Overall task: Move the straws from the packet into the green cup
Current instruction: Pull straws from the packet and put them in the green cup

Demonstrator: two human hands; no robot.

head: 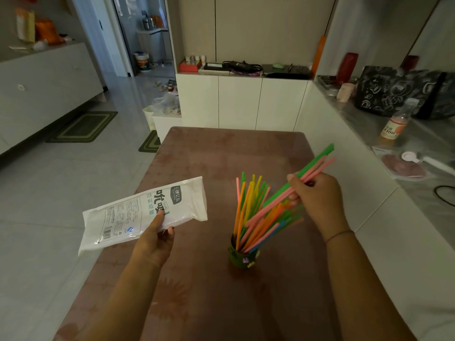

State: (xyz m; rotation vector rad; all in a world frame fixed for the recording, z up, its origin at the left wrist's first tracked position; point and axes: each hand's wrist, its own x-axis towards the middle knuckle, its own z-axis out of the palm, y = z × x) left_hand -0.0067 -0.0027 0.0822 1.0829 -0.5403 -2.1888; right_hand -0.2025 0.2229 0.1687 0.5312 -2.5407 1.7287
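A small green cup (242, 258) stands on the brown table (209, 156), near its middle. Several coloured straws (248, 205) fan out of it: orange, yellow, green, pink, blue. My right hand (317, 195) is shut on a few straws (317, 162), one wide green and some pink, held at a slant with their lower ends reaching down toward the cup. My left hand (157, 232) holds the white plastic straw packet (142, 212) flat above the table's left edge; the packet looks flat and I cannot see straws inside it.
A white counter on the right carries an orange drink bottle (394, 124), a dark printed bag (403, 92) and a white scoop (418, 158). White cabinets (241, 102) stand behind the table. Tiled floor with green mats (83, 126) lies to the left.
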